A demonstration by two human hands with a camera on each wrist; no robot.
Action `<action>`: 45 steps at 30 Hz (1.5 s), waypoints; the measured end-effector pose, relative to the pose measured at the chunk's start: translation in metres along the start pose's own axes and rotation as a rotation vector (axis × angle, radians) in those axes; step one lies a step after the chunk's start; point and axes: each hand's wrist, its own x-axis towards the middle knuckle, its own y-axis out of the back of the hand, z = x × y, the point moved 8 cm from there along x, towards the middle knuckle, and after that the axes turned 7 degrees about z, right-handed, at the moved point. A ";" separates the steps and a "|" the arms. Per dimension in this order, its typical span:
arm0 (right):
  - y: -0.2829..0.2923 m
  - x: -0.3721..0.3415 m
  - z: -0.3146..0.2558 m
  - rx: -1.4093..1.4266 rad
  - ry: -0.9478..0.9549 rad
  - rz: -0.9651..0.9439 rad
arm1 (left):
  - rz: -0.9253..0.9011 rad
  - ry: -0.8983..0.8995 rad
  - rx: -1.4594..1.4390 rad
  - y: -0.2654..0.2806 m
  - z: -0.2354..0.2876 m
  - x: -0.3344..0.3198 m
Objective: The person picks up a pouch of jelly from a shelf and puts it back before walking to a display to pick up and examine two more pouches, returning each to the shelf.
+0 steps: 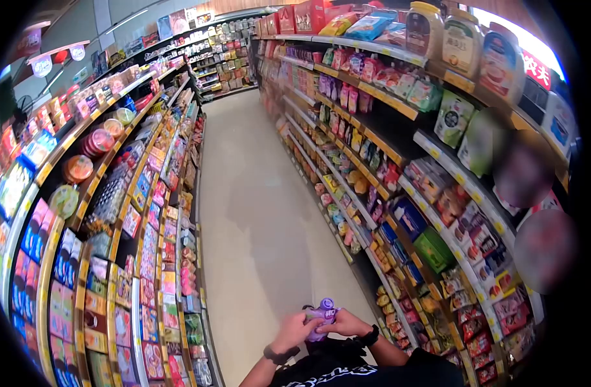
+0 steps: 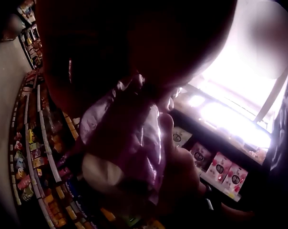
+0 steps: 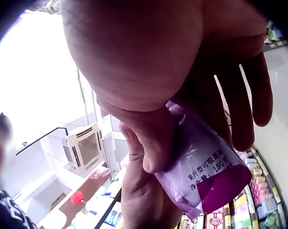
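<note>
A purple jelly pouch (image 1: pixel 321 316) with a round purple top is held between both hands in front of the person's body. On its left side, the left hand (image 1: pixel 294 334) grips the pouch. From the other side the right hand (image 1: pixel 348 324) pinches it, and the right wrist view shows the right thumb pressing the film while several other fingers extend past it. That view also shows the pouch's (image 3: pixel 206 176) printed label, with 150 on it. In the left wrist view the pouch (image 2: pixel 151 143) looks crinkled and shiny, and the left hand (image 2: pixel 134 43) is mostly in shadow.
Stocked shelves line both sides of the aisle, with boxes and tubs on the left shelf (image 1: pixel 82 213) and bagged sweets on the right shelf (image 1: pixel 399 155). Large jars (image 1: pixel 462 42) stand on the upper right shelf. A pale floor (image 1: pixel 257 193) runs to a far shelf.
</note>
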 end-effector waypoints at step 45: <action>0.497 0.760 -0.244 -0.313 0.070 0.649 | -0.134 -0.248 -0.163 0.251 0.080 0.950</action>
